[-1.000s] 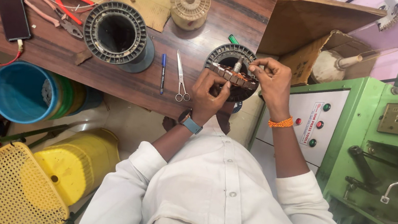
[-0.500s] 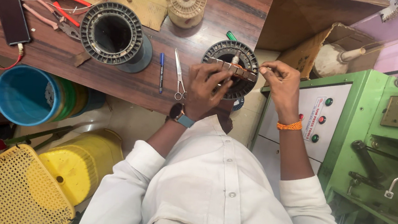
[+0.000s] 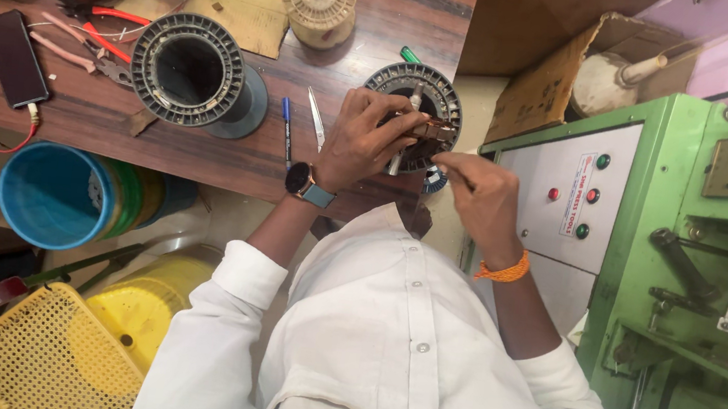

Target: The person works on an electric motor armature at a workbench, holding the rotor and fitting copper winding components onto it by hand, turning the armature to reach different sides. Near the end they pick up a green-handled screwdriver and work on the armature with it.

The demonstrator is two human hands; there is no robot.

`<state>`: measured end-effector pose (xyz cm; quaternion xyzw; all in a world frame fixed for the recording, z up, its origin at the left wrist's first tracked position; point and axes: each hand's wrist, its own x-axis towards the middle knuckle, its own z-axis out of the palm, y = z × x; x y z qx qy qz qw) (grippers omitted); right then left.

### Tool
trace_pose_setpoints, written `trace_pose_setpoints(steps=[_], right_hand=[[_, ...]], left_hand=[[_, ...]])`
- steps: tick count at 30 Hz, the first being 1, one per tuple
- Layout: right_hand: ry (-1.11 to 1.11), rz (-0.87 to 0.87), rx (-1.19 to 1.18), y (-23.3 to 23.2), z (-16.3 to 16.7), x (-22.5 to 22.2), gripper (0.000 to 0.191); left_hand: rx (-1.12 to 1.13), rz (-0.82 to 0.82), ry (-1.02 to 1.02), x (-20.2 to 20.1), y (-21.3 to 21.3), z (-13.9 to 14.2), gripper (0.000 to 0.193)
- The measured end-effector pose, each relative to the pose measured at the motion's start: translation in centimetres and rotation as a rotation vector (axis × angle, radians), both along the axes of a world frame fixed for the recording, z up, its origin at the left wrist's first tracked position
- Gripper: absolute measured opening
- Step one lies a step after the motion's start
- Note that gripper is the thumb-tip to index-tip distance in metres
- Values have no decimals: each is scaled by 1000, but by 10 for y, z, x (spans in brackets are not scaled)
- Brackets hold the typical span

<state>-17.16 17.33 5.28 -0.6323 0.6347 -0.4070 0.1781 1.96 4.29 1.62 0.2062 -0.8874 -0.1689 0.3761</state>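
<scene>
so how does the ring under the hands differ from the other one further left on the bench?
The ring under the hands is partly covered by the left hand, with a copper-coloured coil bundle across its opening; the ring to the left is untouched and its bore shows dark and open. The worked ring sits at the bench corner, the other mid-bench on a grey disc. Both are dark, round and ribbed.

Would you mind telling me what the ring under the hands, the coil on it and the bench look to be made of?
The ring looks like dull grey metal, with fine slots around its rim. The coil looks like copper wire: reddish-brown and shiny. The bench looks like dark brown wood or a wood-look laminate, with streaky grain; which one is unclear. The left hand holds the coil; the right hand is beside it.
</scene>
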Motion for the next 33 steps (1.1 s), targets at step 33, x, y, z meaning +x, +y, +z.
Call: trace_pose_setpoints(steps=[33], right_hand=[[-61,11,19,-7,-2,14,16]], left_hand=[[670,-469,-134,6,-62,-10,50]])
